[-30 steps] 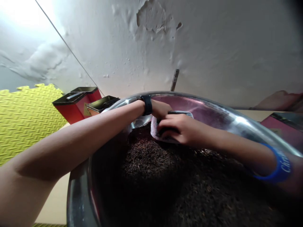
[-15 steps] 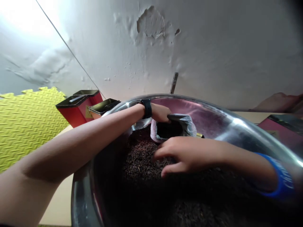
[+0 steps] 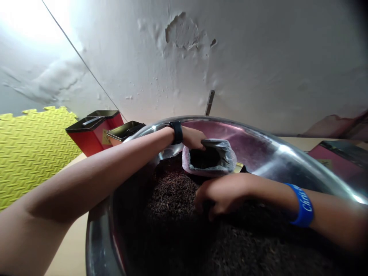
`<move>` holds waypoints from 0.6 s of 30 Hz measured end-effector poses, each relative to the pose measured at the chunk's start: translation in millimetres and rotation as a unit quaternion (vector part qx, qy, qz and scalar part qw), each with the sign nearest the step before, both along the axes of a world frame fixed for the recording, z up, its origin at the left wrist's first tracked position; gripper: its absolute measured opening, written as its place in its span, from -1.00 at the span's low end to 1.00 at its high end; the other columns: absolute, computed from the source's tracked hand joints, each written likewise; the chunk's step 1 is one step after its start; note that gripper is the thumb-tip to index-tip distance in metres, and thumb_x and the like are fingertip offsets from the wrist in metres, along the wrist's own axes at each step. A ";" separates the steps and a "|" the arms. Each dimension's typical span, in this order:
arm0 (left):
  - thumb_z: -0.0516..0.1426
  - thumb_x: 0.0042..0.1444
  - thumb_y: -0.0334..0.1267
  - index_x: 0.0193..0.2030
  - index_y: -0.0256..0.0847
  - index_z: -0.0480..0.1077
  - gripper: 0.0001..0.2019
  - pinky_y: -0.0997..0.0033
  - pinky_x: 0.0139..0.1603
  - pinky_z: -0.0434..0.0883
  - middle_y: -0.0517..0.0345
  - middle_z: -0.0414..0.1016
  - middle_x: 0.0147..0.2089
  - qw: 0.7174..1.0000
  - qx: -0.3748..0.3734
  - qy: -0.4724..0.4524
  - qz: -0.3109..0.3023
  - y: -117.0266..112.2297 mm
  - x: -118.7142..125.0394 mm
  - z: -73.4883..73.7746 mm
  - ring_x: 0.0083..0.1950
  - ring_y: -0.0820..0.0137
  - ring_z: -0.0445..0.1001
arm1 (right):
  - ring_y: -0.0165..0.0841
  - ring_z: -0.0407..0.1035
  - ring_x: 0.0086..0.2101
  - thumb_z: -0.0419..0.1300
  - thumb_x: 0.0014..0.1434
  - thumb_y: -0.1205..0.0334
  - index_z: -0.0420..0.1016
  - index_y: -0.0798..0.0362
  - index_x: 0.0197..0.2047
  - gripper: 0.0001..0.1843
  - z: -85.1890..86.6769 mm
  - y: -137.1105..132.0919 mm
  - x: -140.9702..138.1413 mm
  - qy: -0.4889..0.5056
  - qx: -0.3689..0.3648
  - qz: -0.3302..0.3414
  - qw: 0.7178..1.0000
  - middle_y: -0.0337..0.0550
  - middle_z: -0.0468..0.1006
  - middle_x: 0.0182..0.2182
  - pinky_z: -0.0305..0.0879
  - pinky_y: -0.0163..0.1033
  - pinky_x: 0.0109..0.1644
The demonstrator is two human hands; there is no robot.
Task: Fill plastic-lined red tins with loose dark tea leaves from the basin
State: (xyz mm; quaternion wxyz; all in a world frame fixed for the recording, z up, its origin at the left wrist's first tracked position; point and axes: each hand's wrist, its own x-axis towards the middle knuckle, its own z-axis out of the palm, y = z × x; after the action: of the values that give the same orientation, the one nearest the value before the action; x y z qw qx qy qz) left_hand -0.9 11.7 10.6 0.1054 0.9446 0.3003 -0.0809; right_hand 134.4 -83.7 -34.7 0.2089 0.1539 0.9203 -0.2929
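A wide steel basin (image 3: 273, 143) holds a heap of dark, twisted dried leaves (image 3: 172, 191) that look like loose tea. Inside it stands a tin with a clear plastic bag liner (image 3: 188, 163) folded over its rim; its inside is dark. My left hand (image 3: 193, 138), below a black watch, is closed on the tin's lined rim at the left back corner. Just in front of the tin, my right hand (image 3: 224, 193) is curled down into the leaves, thumb and fingers drawn together around some of them. Its fingertips are partly in shadow.
Open red tins (image 3: 89, 134) and another open tin (image 3: 125, 130) stand left of the basin, near a yellow foam mat (image 3: 34, 153). A dark-topped red tin (image 3: 330, 157) stands at right. Behind rises a peeling wall (image 3: 244, 69).
My right hand has moved slightly right, and its spread fingers have curled down into the leaves. My left hand keeps its hold on the lined tin.
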 end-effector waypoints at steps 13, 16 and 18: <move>0.01 0.02 -0.26 -0.29 -0.35 0.42 -0.76 0.45 -0.28 0.26 0.06 0.47 -0.27 1.000 -0.005 0.009 -0.013 -6.1 1.7 3.6 -0.35 0.44 0.30 | -0.38 0.29 -0.25 0.08 0.07 0.39 0.41 0.07 -0.23 -0.82 34.3 -0.5 -4.5 0.291 0.206 -0.121 0.927 -0.13 0.44 -0.26 0.22 -0.25 -0.17; -0.01 0.02 -0.32 -0.29 -0.39 0.41 -0.76 0.42 -0.27 0.27 0.02 0.47 -0.29 1.000 0.000 0.016 -0.013 -7.4 1.7 4.9 -0.37 0.44 0.30 | -0.34 0.28 -0.26 0.09 0.09 0.26 0.43 0.06 -0.25 -0.84 26.6 15.1 2.5 0.224 0.271 -0.120 0.928 -0.12 0.43 -0.27 0.20 -0.19 -0.17; -0.02 0.02 -0.32 -0.30 -0.40 0.42 -0.76 0.40 -0.28 0.27 0.00 0.47 -0.30 1.000 0.005 0.017 -0.018 -6.4 1.3 4.2 -0.38 0.43 0.29 | -0.32 0.27 -0.24 0.08 0.11 0.20 0.44 0.06 -0.27 -0.83 23.5 16.4 3.2 0.210 0.288 -0.110 0.928 -0.11 0.43 -0.26 0.19 -0.18 -0.14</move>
State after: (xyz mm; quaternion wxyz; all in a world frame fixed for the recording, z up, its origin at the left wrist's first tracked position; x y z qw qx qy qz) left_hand 0.4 5.3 14.8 0.0944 0.9486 0.2857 -0.0979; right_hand 137.6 -67.3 -11.2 -0.0762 0.2427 0.9651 -0.0622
